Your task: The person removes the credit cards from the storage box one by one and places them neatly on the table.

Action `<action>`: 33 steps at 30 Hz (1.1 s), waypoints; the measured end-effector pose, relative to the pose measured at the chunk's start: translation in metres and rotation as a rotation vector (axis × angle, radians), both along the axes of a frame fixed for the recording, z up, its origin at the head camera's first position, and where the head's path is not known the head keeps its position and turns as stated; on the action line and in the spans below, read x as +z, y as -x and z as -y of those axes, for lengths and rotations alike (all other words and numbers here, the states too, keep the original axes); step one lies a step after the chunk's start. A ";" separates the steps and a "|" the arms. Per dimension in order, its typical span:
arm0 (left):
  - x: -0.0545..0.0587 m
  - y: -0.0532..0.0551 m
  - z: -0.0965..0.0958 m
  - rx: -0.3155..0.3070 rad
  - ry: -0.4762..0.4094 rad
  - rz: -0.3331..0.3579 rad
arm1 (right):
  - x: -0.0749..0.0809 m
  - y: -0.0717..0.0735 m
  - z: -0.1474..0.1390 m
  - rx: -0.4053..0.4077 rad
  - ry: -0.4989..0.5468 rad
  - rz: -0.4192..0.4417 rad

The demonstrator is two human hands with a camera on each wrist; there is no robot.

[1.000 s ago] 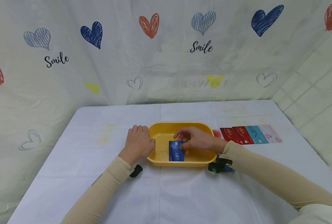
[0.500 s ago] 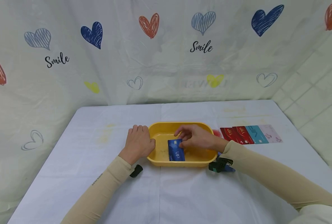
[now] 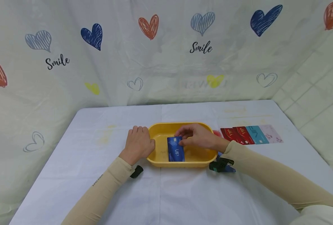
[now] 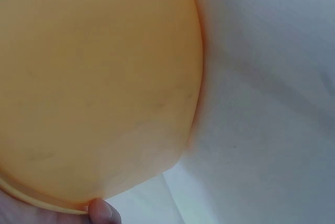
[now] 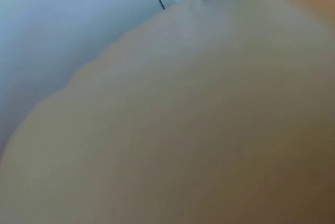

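A yellow plastic basin (image 3: pixel 180 164) rests on the white-covered table. My left hand (image 3: pixel 139 142) grips its left rim; in the left wrist view the thumb tip (image 4: pixel 103 212) shows at the rim, beside the basin's wall (image 4: pixel 99 82). Inside the basin, my right hand (image 3: pixel 198 136) pinches a blue VIP card (image 3: pixel 175 150) by its upper right edge, between thumb and fingers. The card leans with its top raised and its lower edge near the basin's front wall. In the right wrist view a blurred beige surface hides the fingers and card.
Right of the basin lie two red cards (image 3: pixel 227 135), a teal card (image 3: pixel 257 135) and a pale pink card (image 3: pixel 271 133), overlapping in a row. A red item (image 3: pixel 217 133) peeks out beside the basin. Something blue (image 3: pixel 229 169) lies under the right wrist's black camera (image 3: pixel 220 164).
My right hand has lifted the top of the blue card a little and shifted it slightly left, tilting it up more. My left hand stays at the rim.
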State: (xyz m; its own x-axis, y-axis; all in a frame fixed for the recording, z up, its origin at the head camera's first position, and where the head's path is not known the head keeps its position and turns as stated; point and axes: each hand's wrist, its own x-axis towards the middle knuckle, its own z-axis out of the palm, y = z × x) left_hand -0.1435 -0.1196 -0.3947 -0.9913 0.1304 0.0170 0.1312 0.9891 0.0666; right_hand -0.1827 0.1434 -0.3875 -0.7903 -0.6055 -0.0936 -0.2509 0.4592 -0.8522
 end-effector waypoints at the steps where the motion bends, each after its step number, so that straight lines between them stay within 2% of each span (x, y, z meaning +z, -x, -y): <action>1: 0.000 0.000 0.000 0.001 0.000 0.000 | 0.001 0.000 0.000 -0.005 0.000 -0.006; 9: 0.000 0.000 0.000 0.008 -0.008 0.009 | 0.007 -0.004 -0.007 -0.015 -0.006 -0.040; 18: 0.002 -0.001 -0.001 0.007 -0.003 0.018 | 0.009 -0.002 -0.017 -0.024 0.024 -0.033; 22: 0.001 -0.001 -0.002 0.003 -0.019 0.011 | 0.010 -0.004 -0.021 -0.042 0.020 -0.012; 33: 0.001 -0.001 -0.002 0.000 -0.023 0.013 | 0.017 -0.009 -0.037 -0.066 0.098 0.108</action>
State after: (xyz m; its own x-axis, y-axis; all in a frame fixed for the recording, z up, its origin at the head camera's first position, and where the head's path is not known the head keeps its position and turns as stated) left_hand -0.1426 -0.1181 -0.3935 -0.9914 0.1306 0.0067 0.1306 0.9873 0.0908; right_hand -0.1733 0.1800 -0.3703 -0.8172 -0.5630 -0.1235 -0.1271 0.3850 -0.9141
